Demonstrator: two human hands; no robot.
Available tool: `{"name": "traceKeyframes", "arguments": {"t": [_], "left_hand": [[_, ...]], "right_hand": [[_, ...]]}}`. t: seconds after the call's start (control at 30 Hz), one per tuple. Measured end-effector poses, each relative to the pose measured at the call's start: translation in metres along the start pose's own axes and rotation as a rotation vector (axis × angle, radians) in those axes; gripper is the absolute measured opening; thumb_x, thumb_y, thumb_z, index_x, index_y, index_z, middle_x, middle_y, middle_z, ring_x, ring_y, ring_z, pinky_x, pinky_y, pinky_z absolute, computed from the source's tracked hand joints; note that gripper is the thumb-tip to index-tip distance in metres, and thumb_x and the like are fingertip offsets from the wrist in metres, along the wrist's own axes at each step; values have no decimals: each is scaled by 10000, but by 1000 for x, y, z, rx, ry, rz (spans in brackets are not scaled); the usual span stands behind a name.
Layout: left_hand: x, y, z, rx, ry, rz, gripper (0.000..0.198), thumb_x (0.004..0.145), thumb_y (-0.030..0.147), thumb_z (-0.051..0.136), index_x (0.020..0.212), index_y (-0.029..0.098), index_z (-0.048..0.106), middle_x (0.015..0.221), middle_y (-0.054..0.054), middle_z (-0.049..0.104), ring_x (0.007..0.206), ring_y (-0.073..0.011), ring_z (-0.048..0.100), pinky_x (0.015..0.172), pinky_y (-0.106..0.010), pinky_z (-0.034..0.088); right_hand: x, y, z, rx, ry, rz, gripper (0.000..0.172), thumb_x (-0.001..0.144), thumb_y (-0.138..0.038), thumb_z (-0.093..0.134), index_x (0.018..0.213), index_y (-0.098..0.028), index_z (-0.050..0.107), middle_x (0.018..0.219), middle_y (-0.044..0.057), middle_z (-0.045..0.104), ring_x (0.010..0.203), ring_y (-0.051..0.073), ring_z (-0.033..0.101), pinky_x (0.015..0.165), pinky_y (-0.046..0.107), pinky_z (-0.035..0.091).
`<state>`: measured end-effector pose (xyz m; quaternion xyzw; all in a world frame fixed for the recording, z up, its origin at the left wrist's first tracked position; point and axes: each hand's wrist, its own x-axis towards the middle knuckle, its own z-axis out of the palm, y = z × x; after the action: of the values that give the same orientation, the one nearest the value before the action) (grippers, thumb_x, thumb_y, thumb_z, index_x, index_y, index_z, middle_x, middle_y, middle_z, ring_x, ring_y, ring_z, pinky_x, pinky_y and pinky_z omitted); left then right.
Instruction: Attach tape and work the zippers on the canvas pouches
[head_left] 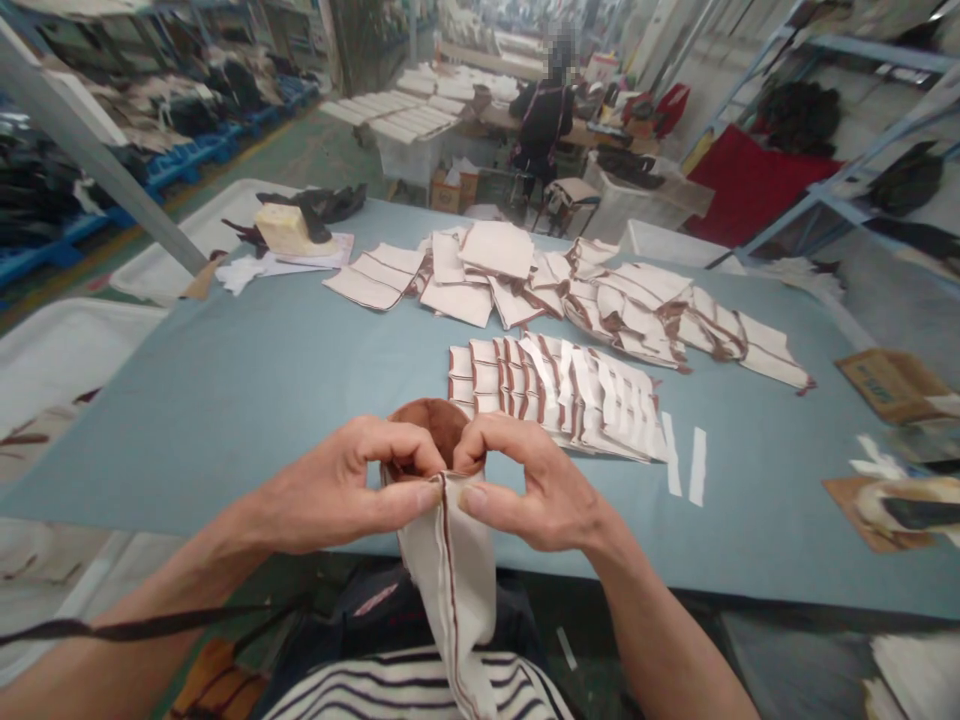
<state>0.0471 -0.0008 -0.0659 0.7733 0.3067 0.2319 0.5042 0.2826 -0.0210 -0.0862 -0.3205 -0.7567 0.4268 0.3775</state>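
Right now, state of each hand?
Left hand: closed, pinching the brown-lined cream fabric piece at its rim, beside the brown seam.
Right hand: closed, pinching the same rim across the seam.

One camera sits on the person's head. It looks to the front and tips down, so the striped shirt (360,688) shows at the bottom, seen from above. The left hand (371,490) and the right hand (536,485) are close to the camera, low and near the middle. The blue table (300,370) spreads out ahead, and the camera looks down on its top at a slant. Past its far edge, the view goes deep into the room, where a co-worker (544,122) looks small. The view is wide, from blue pallets (199,156) on the left to a blue rack (885,53) on the right.
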Motion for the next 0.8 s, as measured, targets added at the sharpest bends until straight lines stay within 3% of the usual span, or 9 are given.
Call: {"name": "traceKeyframes", "arguments": {"t": [0.3,0.57,0.8], "left_hand": [[-4,12,-2,30,-9,-108,201,877,241,614,732,158,726,647,65,613,599,-79,525,573,-154,407],[-4,16,4,119,73,-160,211,838,230,570,710,160,723,639,59,662,605,-88,562,589,-157,430],[-3,4,4,-47,24,-197,215,824,281,591,741,153,742,679,26,692,654,-123,596,624,-180,462]], "right_hand": [[8,-14,6,2,-12,1,141,888,-191,631,753,-211,597,712,-33,671,648,108,577,647,228,450],[6,-16,10,-228,48,57,123,850,-177,625,732,-203,603,662,-42,596,630,109,527,630,247,381],[7,-5,17,109,19,223,103,823,-235,588,723,-211,591,668,-41,588,614,106,501,581,220,388]]}}
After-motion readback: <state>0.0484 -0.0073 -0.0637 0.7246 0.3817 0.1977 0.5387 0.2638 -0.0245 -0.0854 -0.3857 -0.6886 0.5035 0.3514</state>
